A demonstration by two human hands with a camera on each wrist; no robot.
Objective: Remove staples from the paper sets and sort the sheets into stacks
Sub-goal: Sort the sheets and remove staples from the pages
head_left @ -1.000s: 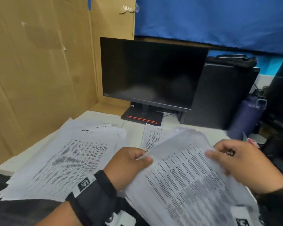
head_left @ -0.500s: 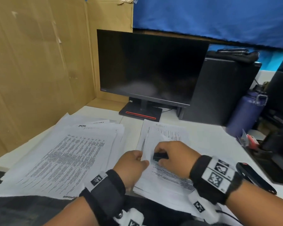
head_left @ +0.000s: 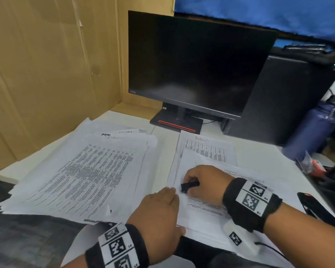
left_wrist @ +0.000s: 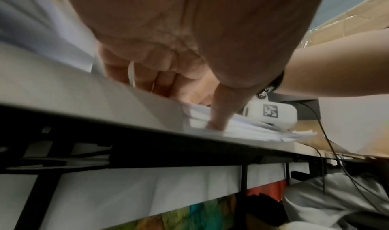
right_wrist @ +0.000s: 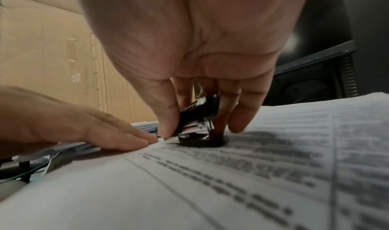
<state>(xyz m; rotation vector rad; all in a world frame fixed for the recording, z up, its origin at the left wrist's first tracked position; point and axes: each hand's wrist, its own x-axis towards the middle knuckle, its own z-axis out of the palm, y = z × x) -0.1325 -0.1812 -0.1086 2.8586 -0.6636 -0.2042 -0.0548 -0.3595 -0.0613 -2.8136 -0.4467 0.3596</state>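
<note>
A stapled paper set (head_left: 207, 207) (right_wrist: 231, 175) lies on the white desk (head_left: 162, 136) in front of me. My right hand (head_left: 199, 182) (right_wrist: 189, 100) pinches a small black staple remover (head_left: 189, 185) (right_wrist: 197, 118) with thumb and fingers, its jaws down on the set's left corner. My left hand (head_left: 159, 209) (right_wrist: 94, 130) lies flat, fingers straight, pressing the paper's left edge just beside the remover. In the left wrist view the left thumb (left_wrist: 223, 110) presses the paper edges (left_wrist: 242, 127) at the desk's front. A big spread stack of loose printed sheets (head_left: 85, 171) lies to the left.
A dark monitor (head_left: 193, 62) on its stand (head_left: 176, 122) is behind the papers, with a black computer case (head_left: 282, 101) and a purple bottle (head_left: 315, 130) to the right. A cardboard wall (head_left: 46, 64) bounds the left. A black stapler-like tool (head_left: 317, 207) lies at right.
The lifted, flipped pages have been laid flat on the desk. My right hand came down with the staple remover onto the set's corner, and my left hand went from pinching the paper to pressing it flat.
</note>
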